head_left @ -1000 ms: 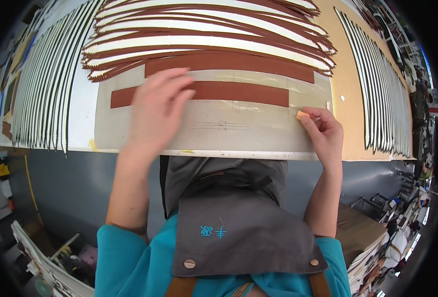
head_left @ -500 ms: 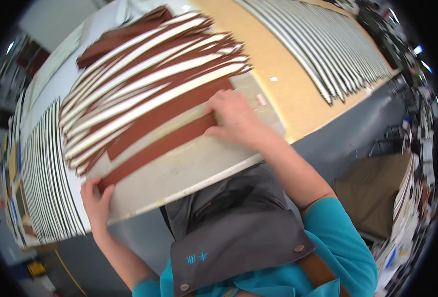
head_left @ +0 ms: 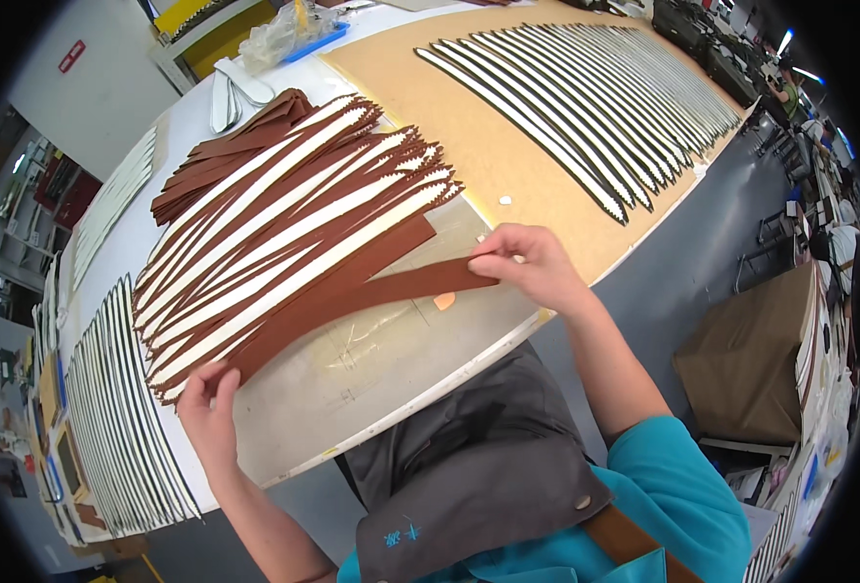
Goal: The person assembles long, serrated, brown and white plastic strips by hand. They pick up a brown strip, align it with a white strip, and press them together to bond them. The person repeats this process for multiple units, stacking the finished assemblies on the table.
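Observation:
A plain reddish-brown strip [head_left: 376, 290] stretches between my two hands, bowed upward over the grey board [head_left: 381, 364]. At its right end, my right hand [head_left: 539, 267] pinches it between thumb and fingers. The left end is in the pinch of my left hand [head_left: 209, 413], near the board's left side. Just behind lies a second brown strip [head_left: 405, 243], partly covered by the held one. Beyond it spreads an overlapping pile of brown strips with white bands [head_left: 284, 209] and jagged-cut ends. A small orange piece [head_left: 443, 301] rests on the board below the held strip.
Plain brown strips [head_left: 226, 155] are stacked behind the pile. Rows of black-edged white strips [head_left: 546, 107] cover the tan board at right, with more dark-edged strips [head_left: 124, 418] at left. A clear plastic bag [head_left: 279, 39] sits at the back; a brown-covered stack [head_left: 750, 355] stands right.
The strip that lay flat on the board is now lifted and bowed between my hands. My right hand has moved right and slightly down. The whole view has shifted, showing more of the table's far side.

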The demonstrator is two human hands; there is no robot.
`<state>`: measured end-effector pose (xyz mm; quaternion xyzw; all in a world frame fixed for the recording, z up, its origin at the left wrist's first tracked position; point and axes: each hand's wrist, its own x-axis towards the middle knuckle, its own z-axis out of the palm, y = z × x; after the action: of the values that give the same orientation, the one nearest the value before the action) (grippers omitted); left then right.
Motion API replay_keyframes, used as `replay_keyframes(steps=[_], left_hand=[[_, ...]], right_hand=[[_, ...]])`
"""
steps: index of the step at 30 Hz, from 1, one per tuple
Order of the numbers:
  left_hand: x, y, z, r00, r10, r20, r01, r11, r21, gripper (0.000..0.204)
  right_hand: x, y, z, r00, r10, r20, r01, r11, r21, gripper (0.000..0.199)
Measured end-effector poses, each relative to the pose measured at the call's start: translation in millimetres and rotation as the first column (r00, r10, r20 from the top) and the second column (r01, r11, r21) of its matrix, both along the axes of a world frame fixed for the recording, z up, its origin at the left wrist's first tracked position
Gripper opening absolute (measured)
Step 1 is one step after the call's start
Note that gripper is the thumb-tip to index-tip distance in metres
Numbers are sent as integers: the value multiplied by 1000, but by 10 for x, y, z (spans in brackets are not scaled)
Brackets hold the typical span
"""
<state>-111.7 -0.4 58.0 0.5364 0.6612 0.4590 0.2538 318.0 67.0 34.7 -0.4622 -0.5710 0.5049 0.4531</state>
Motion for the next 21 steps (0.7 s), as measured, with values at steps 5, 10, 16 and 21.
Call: replay_keyframes(steps=[5, 10, 16, 21], left_hand=[[549, 210, 399, 983, -156, 96, 106, 912, 397, 27], [686, 177, 428, 981, -188, 39, 141, 843, 519, 29], [316, -222, 182, 993, -45, 105, 7, 942, 336, 26], [213, -433, -89, 971, -7, 239, -23, 992, 124, 24]], right_hand=[[369, 35, -26, 962, -149, -230, 151, 989, -9, 9], [416, -3, -45, 957, -236, -166, 250, 966, 66, 8], [351, -9, -117, 990, -90, -105, 93, 995, 22, 8], [154, 45, -82, 998, -57, -8, 56, 994, -93, 10]])
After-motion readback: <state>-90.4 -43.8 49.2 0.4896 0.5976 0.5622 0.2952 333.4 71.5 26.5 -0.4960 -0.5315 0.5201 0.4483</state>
